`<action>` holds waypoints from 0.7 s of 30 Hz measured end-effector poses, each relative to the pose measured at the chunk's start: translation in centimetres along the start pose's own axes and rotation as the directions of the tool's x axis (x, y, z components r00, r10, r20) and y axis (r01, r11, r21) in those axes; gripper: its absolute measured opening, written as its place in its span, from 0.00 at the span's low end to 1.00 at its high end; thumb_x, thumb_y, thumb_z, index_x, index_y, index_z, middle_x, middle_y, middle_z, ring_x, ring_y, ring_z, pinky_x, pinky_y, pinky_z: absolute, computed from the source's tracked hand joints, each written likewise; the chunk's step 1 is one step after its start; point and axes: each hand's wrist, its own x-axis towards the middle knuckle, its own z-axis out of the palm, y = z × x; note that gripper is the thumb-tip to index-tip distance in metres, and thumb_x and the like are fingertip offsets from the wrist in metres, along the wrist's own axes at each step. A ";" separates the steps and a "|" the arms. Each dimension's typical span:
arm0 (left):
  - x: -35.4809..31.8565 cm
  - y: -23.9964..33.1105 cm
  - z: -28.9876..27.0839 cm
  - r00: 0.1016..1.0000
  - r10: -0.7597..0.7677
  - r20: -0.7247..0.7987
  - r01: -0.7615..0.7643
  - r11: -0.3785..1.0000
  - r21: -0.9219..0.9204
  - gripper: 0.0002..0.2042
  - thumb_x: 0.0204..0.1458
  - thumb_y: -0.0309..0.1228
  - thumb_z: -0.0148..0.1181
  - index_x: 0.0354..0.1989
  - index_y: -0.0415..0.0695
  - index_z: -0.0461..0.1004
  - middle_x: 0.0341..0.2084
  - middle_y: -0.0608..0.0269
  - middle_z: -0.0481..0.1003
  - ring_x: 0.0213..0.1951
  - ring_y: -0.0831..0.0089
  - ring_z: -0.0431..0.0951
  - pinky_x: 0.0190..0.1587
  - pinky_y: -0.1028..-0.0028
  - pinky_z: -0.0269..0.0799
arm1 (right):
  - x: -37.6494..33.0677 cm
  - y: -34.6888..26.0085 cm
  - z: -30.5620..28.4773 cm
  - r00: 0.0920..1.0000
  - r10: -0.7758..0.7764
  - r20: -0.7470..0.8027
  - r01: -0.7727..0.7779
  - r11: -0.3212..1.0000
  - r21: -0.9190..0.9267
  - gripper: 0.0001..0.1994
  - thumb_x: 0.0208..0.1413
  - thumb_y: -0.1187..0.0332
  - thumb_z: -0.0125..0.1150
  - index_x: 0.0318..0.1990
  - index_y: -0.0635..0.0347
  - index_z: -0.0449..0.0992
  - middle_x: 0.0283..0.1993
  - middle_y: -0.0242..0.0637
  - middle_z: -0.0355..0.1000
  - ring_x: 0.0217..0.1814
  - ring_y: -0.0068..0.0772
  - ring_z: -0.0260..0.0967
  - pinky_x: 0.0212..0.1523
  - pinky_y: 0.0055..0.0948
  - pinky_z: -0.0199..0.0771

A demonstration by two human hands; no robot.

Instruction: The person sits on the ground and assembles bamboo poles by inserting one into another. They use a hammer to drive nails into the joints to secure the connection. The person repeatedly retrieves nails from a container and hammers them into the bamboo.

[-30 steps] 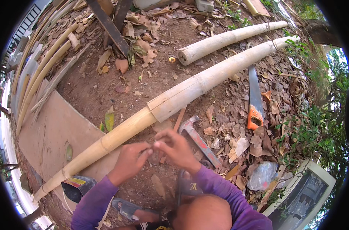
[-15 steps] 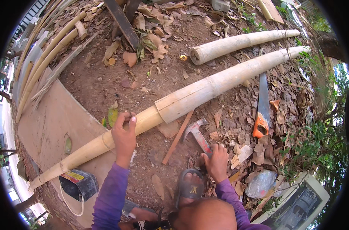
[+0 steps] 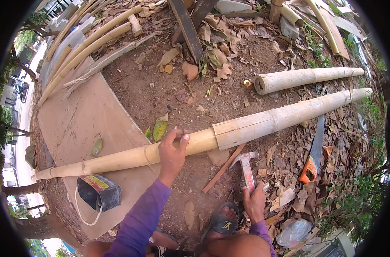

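Observation:
My left hand (image 3: 172, 152) is closed in a pinch over a slim, pale yellow bamboo pole (image 3: 122, 159); something thin and dark may show at the fingertips, too small to make out. At its right end this pole meets a thicker, greyish bamboo pole (image 3: 263, 124), whose cut end overlaps it and shows a lengthwise split. My right hand (image 3: 255, 202) is wrapped round the handle of a claw hammer (image 3: 247, 169) with worn red paint. The hammer's head is near a thin reddish-brown wooden strip (image 3: 224, 168) on the ground.
A handsaw (image 3: 313, 154) with an orange handle lies on dry leaves at right. Another bamboo length (image 3: 306, 80) lies beyond the joined poles. At left are a brown board (image 3: 85, 124) and a black container (image 3: 109, 195) with a white cord handle. A clear plastic bag (image 3: 294, 232) sits lower right.
The view has turned, so the scene sits further right and lower. My right hand has closed more fully round the hammer handle. My left hand keeps its pinch over the slim pole.

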 end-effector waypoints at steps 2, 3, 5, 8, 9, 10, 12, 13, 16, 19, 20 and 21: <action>-0.1 0.0 -0.1 1.000 -0.007 -0.015 0.007 1.000 0.013 0.06 0.66 0.27 0.66 0.45 0.36 0.81 0.36 0.57 0.86 0.41 0.68 0.86 0.49 0.67 0.79 | 0.3 -0.3 -0.9 0.997 0.047 0.057 -0.055 0.988 0.142 0.20 0.63 0.63 0.72 0.51 0.67 0.70 0.36 0.57 0.79 0.34 0.59 0.79 0.37 0.52 0.77; 0.0 -0.1 0.0 1.000 -0.009 -0.020 0.009 1.000 0.014 0.06 0.66 0.26 0.66 0.45 0.36 0.81 0.36 0.58 0.85 0.40 0.69 0.86 0.49 0.68 0.79 | 0.4 -0.4 -1.4 0.997 0.048 0.063 -0.060 0.979 0.197 0.16 0.61 0.67 0.71 0.49 0.64 0.72 0.31 0.44 0.76 0.28 0.43 0.75 0.34 0.42 0.76; 0.0 -0.5 0.3 1.000 -0.021 -0.014 0.021 1.000 -0.002 0.06 0.66 0.26 0.65 0.46 0.36 0.80 0.36 0.59 0.85 0.41 0.72 0.85 0.48 0.69 0.79 | 0.5 -0.8 -1.9 0.977 0.075 0.199 -0.167 0.850 0.500 0.15 0.60 0.70 0.69 0.49 0.62 0.71 0.30 0.37 0.73 0.26 0.34 0.70 0.31 0.36 0.73; 0.2 -1.3 0.4 0.999 -0.037 -0.007 0.037 0.998 -0.059 0.05 0.68 0.25 0.63 0.48 0.37 0.78 0.38 0.63 0.82 0.42 0.75 0.83 0.49 0.72 0.78 | 0.3 -1.0 -2.0 0.939 0.140 0.313 -0.337 0.555 0.761 0.21 0.61 0.74 0.63 0.62 0.58 0.68 0.28 0.25 0.67 0.23 0.21 0.63 0.24 0.26 0.65; 0.2 -1.5 0.4 0.999 -0.040 -0.012 0.039 0.996 -0.079 0.04 0.69 0.25 0.62 0.48 0.38 0.78 0.38 0.63 0.82 0.42 0.75 0.82 0.49 0.72 0.78 | 0.2 -1.0 -1.9 0.937 0.155 0.312 -0.348 0.471 0.810 0.24 0.62 0.75 0.62 0.65 0.58 0.66 0.28 0.25 0.66 0.22 0.20 0.62 0.23 0.25 0.64; 0.3 -1.6 0.4 0.999 -0.050 -0.015 0.049 0.994 -0.096 0.04 0.69 0.24 0.62 0.47 0.38 0.77 0.38 0.64 0.81 0.43 0.76 0.82 0.49 0.73 0.77 | 0.2 -1.0 -1.7 0.940 0.139 0.311 -0.341 0.368 0.865 0.27 0.63 0.75 0.61 0.69 0.58 0.64 0.28 0.26 0.66 0.22 0.19 0.61 0.22 0.24 0.63; 0.5 -1.5 0.4 0.998 -0.067 -0.017 0.063 0.984 -0.166 0.03 0.68 0.25 0.64 0.44 0.39 0.77 0.36 0.65 0.80 0.42 0.76 0.81 0.48 0.72 0.77 | 0.3 -0.7 -1.3 0.925 0.186 0.332 -0.378 0.338 0.862 0.32 0.64 0.76 0.57 0.76 0.56 0.58 0.28 0.26 0.65 0.22 0.19 0.62 0.22 0.25 0.64; 0.6 -1.3 0.5 0.996 -0.083 -0.013 0.078 0.973 -0.219 0.04 0.68 0.25 0.65 0.42 0.39 0.76 0.35 0.66 0.80 0.42 0.77 0.81 0.48 0.72 0.76 | 0.3 -0.5 -1.1 0.921 0.188 0.341 -0.386 0.330 0.861 0.32 0.64 0.76 0.56 0.75 0.55 0.60 0.29 0.28 0.67 0.22 0.21 0.63 0.22 0.26 0.67; 1.0 0.2 1.0 0.994 -0.109 0.001 0.108 0.980 -0.168 0.05 0.69 0.27 0.65 0.41 0.39 0.77 0.35 0.67 0.79 0.42 0.78 0.80 0.48 0.73 0.75 | -0.2 0.4 -0.2 0.917 0.151 0.370 -0.400 0.362 0.842 0.32 0.66 0.75 0.58 0.77 0.54 0.60 0.32 0.30 0.70 0.26 0.22 0.67 0.26 0.27 0.70; 1.3 2.4 2.5 0.998 -0.037 0.059 0.047 0.986 -0.161 0.06 0.68 0.28 0.66 0.42 0.39 0.79 0.36 0.68 0.80 0.43 0.79 0.79 0.49 0.74 0.75 | -2.0 1.3 1.4 0.918 0.147 0.367 -0.395 0.371 0.841 0.29 0.70 0.72 0.61 0.76 0.56 0.62 0.34 0.30 0.72 0.29 0.23 0.69 0.29 0.27 0.73; 1.4 3.2 3.3 0.997 -0.011 0.076 0.024 0.985 -0.171 0.05 0.68 0.28 0.67 0.42 0.39 0.80 0.36 0.68 0.81 0.43 0.79 0.80 0.50 0.73 0.75 | -2.5 1.7 1.9 0.923 0.177 0.342 -0.386 0.417 0.823 0.28 0.69 0.71 0.61 0.75 0.57 0.63 0.34 0.29 0.72 0.30 0.22 0.69 0.31 0.27 0.73; 1.5 4.0 4.4 0.995 0.005 0.096 0.014 0.980 -0.196 0.05 0.67 0.28 0.67 0.42 0.39 0.81 0.36 0.67 0.81 0.43 0.78 0.80 0.51 0.73 0.75 | -2.8 2.0 2.7 0.935 0.171 0.312 -0.355 0.451 0.819 0.28 0.69 0.70 0.61 0.75 0.57 0.63 0.35 0.28 0.72 0.32 0.21 0.69 0.33 0.27 0.74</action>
